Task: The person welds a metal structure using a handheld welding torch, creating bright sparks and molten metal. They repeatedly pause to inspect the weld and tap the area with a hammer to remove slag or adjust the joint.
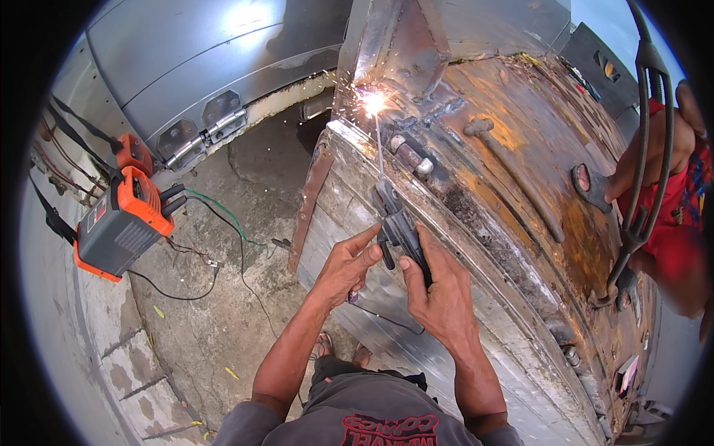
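Note:
Both of my hands are at a dark welding electrode holder point(401, 227) in the middle of the view. My right hand point(440, 290) wraps around its handle from the right. From the left, my left hand point(343, 266) pinches at the holder's side, by a small black lever; part of its fingers is hidden. A thin electrode point(380, 145) sticks up from the holder's jaw. At its tip a bright arc point(372, 101) throws sparks at the foot of an upright rusty metal post point(394, 44). The glare hides the joint itself.
An orange and grey welding machine point(123, 223) hangs at left with cables. A hammer point(513, 175) and a hinge barrel point(411, 156) lie on the rusty panel point(587, 193). Another person in red point(662, 186) is at right, a sandaled foot on the panel. A steel hinge point(204, 137) is behind.

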### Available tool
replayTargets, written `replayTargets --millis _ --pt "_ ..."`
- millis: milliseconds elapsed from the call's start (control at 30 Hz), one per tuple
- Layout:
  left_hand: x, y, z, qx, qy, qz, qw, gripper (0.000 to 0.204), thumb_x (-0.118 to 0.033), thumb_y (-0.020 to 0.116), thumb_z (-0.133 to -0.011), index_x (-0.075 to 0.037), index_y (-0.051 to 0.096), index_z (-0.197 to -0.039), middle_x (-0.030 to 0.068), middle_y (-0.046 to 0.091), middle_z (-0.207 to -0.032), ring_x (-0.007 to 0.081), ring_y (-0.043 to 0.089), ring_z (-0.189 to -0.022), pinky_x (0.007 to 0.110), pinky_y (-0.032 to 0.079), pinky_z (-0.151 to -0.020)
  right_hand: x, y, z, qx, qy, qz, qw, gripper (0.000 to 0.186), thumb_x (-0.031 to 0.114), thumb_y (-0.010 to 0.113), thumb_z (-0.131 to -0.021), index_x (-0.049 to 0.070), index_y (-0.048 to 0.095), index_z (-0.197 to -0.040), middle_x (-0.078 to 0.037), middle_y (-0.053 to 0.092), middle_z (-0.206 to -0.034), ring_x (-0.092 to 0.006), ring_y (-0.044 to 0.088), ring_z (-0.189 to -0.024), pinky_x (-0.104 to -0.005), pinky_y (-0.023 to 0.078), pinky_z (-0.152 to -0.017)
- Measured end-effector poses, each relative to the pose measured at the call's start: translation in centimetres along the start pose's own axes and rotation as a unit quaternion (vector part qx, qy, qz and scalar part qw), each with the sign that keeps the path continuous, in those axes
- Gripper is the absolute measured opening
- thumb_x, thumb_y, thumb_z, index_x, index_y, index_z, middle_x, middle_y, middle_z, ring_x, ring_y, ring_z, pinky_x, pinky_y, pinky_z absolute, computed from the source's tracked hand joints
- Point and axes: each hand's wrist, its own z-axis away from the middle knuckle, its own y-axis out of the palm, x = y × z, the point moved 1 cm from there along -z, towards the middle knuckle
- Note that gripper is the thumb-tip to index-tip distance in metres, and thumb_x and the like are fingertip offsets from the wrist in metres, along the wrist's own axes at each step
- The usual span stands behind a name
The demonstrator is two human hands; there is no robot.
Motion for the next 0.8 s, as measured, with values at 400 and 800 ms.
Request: replayTargets --millis 400,800 --pt "0.9 -1.3 -0.3 0.048 -0.011 0.012 0.999 0.113 -0.063 0.087 -0.085 0.004 0.041 -0.165 -0.0021 0.064 -0.082 0.0013 0.044 -0.05 0.022 0.034 -0.043 -0.1 -0.3 0.4 0.001 -0.027 0.0 1.0 0.058 0.015 0.073 -0.101 0.0 0.057 -0.155 -0.025 0.071 -0.099 -0.0388 0.075 -0.075 -0.0456 0.057 -0.066" --pt "0.7 -0.9 -0.3 0.03 -0.008 0.006 1.0 0.112 -0.063 0.086 -0.085 0.004 0.043 -0.164 -0.0003 0.068 -0.085 0.0013 0.045 -0.049 0.022 0.034 -0.042 -0.5 -0.1 0.3 -0.003 -0.018 0.0 1.0 0.057 0.015 0.072 -0.102 0.0 0.056 -0.155 -0.027 0.072 -0.102 -0.0402 0.077 -0.078 -0.046 0.059 -0.066"
